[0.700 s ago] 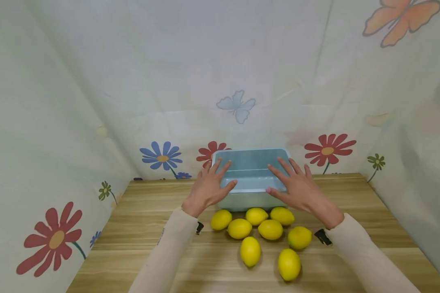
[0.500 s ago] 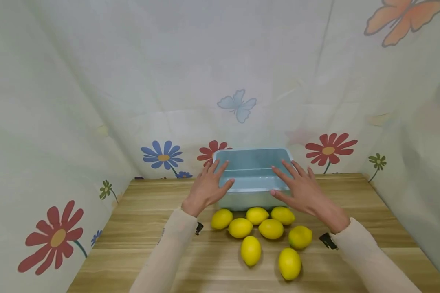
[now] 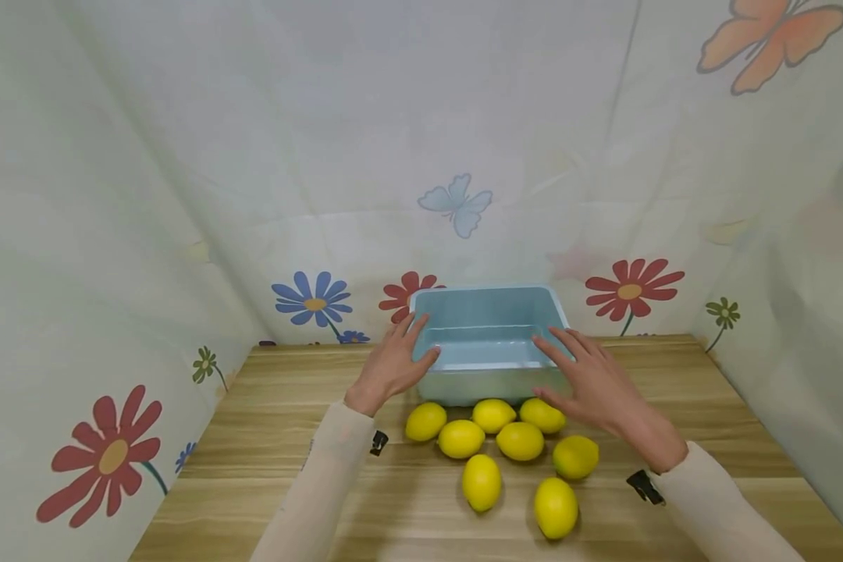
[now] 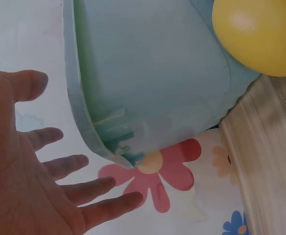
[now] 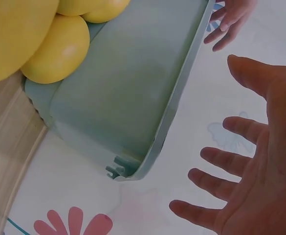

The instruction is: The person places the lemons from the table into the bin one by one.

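Marks [image 3: 307, 454] on the left sleeve [image 3: 321, 485] are too small to read. A pale-blue bin [image 3: 490, 383] stands behind eight lemons [image 3: 521, 442] on the wood-grained surface [image 3: 302, 384], before a flower-printed backdrop [image 3: 365, 140]; left hand [image 3: 392, 367] and right hand [image 3: 599, 384], fingers spread wide, hang near the bin's ends.

A pale, off-white, faintly creased back wall [image 3: 323, 117] rises behind a brown wood-grain surface [image 3: 267, 437], with similar pale left [image 3: 77, 234] and right [image 3: 801, 351] walls flanking it. A large red daisy-like flower print [image 3: 110, 458] decorates the left one. Low at the back is a blue daisy-like print [image 3: 314, 304]; higher, a pale-blue butterfly print [image 3: 457, 204]. An orange butterfly print [image 3: 773, 47] spreads at upper right. The light is soft.
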A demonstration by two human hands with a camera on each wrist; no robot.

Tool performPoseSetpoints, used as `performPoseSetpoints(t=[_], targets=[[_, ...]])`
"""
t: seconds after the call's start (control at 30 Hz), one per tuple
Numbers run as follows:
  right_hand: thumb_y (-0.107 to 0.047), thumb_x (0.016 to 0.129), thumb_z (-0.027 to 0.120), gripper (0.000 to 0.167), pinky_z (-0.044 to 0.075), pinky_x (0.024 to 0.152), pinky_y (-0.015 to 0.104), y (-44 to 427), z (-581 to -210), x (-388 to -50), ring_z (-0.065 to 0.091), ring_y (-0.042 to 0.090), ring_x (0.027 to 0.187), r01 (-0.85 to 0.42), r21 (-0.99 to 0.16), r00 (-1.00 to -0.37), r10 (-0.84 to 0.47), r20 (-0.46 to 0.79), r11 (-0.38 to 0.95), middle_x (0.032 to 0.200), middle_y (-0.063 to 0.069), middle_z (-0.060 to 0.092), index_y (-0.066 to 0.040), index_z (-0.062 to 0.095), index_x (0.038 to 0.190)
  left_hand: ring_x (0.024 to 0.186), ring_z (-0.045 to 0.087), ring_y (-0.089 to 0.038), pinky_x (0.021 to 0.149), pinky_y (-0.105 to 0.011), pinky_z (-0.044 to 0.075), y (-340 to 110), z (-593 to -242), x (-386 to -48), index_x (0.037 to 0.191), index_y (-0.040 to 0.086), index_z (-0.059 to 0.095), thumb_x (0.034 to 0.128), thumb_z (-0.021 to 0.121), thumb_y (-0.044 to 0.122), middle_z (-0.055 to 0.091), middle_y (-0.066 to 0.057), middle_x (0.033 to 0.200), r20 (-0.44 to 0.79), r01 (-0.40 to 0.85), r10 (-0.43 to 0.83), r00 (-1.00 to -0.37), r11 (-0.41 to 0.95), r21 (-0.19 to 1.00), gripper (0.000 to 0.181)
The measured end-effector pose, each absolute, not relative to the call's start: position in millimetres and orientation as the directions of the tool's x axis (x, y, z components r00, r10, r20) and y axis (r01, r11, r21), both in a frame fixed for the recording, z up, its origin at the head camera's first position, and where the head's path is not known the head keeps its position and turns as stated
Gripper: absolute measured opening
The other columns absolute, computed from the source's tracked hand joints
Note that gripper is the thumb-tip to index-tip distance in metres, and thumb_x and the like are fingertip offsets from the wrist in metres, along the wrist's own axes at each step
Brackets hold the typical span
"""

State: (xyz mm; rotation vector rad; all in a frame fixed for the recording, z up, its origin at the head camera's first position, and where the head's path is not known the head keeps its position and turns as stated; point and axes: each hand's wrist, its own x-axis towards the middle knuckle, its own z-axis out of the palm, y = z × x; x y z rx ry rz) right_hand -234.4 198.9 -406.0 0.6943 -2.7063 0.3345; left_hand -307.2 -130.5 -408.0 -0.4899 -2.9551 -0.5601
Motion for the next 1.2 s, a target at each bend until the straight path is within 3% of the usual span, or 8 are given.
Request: performPoseSetpoints(t=[0.23,0.63,0.97,1.2], targets=[[-0.042,0.084,0.073,0.074,0.039,0.104,0.066,203.3,-413.0,-225.2,0.042,0.041,0.133,-0.518,-0.137,-0.807,-0.429,0.406,0.844,0.153,0.016,0.039,-0.017,0.045,0.147,0.145,0.034,-0.033,0.115,-0.055,0.035,-133.8,-413.0,-311.2,0.157,0.022,0.023,0.0979,0.052,0.042,0.022,-0.01,0.164,0.165,0.32,0.275,-0.947,0.851,0.417,0.069],[-0.037,0.081,0.077,0.067,0.051,0.092,0.06,210.8,-424.9,-205.4,0.052,0.038,0.125,-0.506,-0.156,-0.829,-0.428,0.36,0.848,0.144,0.013,0.051,-0.016,0.054,0.141,0.144,0.035,-0.031,0.118,-0.05,0.031,-139.3,-423.3,-321.2,0.156,0.016,0.024,0.0978,0.052,0.026,0.027,-0.01,0.161,0.156,0.29,0.245,-0.957,0.78,0.554,0.065],[-0.035,0.084,0.075,0.052,0.054,0.092,0.049,221.5,-439.0,-197.7,0.059,0.028,0.116,-0.529,-0.175,-0.846,-0.5,0.186,0.83,0.132,0.006,0.06,-0.019,0.062,0.131,0.135,0.045,-0.033,0.112,-0.055,0.038,-141.7,-429.7,-326.2,0.154,0.013,0.029,0.0971,0.052,0.024,0.036,-0.012,0.155,0.171,0.256,0.19,-0.967,0.707,0.659,0.062],[-0.031,0.083,0.076,0.048,0.05,0.098,0.053,228.1,-451.5,-198.6,0.057,0.03,0.119,-0.552,-0.225,-0.831,-0.551,0.076,0.803,0.135,0.008,0.058,-0.019,0.063,0.128,0.127,0.053,-0.036,0.101,-0.053,0.049,-141.7,-430.3,-327.5,0.152,0.01,0.031,0.097,0.05,0.02,0.041,-0.016,0.15,0.161,0.236,0.174,-0.971,0.631,0.739,0.06]])
